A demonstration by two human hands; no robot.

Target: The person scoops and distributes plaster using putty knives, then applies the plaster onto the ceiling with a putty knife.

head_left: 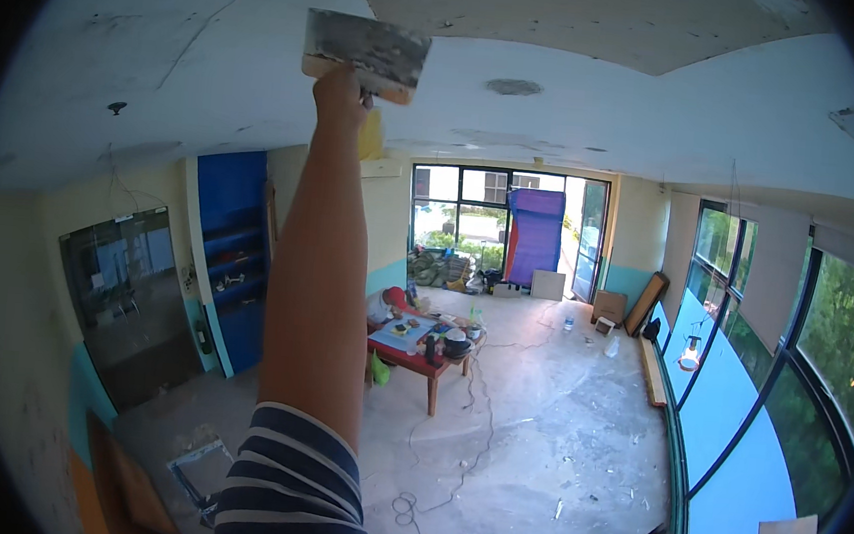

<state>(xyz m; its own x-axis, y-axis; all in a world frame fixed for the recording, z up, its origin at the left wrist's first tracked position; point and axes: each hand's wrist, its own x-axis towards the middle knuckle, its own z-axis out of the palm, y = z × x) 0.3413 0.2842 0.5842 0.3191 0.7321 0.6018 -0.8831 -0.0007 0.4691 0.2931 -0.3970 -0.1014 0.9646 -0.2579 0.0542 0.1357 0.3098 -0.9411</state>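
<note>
As the raised left hand (340,98) is closed around a wide putty knife (369,47) held near the white ceiling (247,67), contact unclear, even pressure and a shallow angle should probably be kept along the tan patch (567,17).

I look in remotely across a pale, scuffed floor (594,436), with a dark cord (490,431) looping over it. The cream walls (640,216) carry a turquoise lower band (626,281). A cluttered red worktop (406,360) stands mid-room. To my left are blue shelving (236,184) and a dark glazed door (129,289); to my right, black-framed windows (838,335) and a glowing bulb (689,354). Daylight fills the glazed far end (483,216).
</note>
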